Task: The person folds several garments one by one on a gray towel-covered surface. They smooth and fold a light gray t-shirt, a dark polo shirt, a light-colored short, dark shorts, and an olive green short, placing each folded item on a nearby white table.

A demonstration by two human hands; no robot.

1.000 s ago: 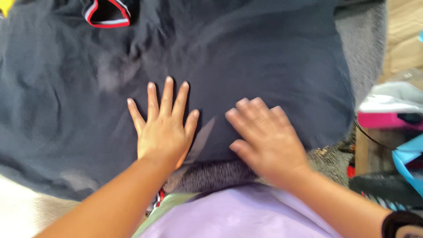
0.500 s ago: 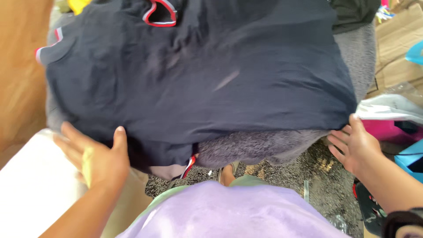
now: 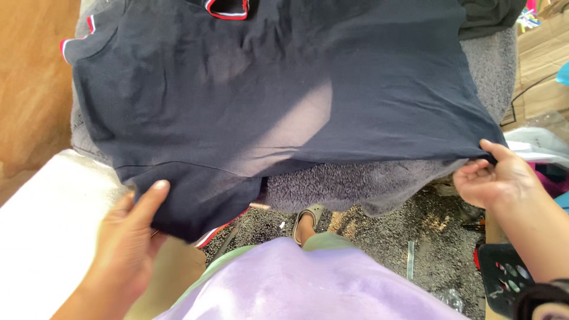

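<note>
From the head view, a dark navy shirt (image 3: 284, 101) with red and white trim at its collar (image 3: 227, 8) and sleeve cuff (image 3: 76, 37) lay spread flat over a grey fuzzy cloth (image 3: 367, 184) that covered the surface, its hem hanging toward the person. The left hand (image 3: 127, 237) was closed on the near left corner of the hem, thumb on top and the fingers tucked under the fabric, where a red-trimmed edge showed beneath. The right hand (image 3: 492, 178) pinched the near right corner between thumb and fingertips, drawn out just past the edge of the grey cloth. Both corners looked taut, so I judged the step in hand to be taking up the bottom hem, with the shirt laid out and no fold made in it. The next move would seem to call for an even lift from both hands together, keeping the hem straight so the body of the shirt did not bunch or drag the cloth beneath along with it. A white block (image 3: 53, 237) stood at the left, a sandalled foot (image 3: 305, 222) showed on the gravelly ground (image 3: 415, 237) below, the person's lilac top (image 3: 320, 284) filled the bottom, and flattened cardboard (image 3: 542, 71) lay at the right
</note>
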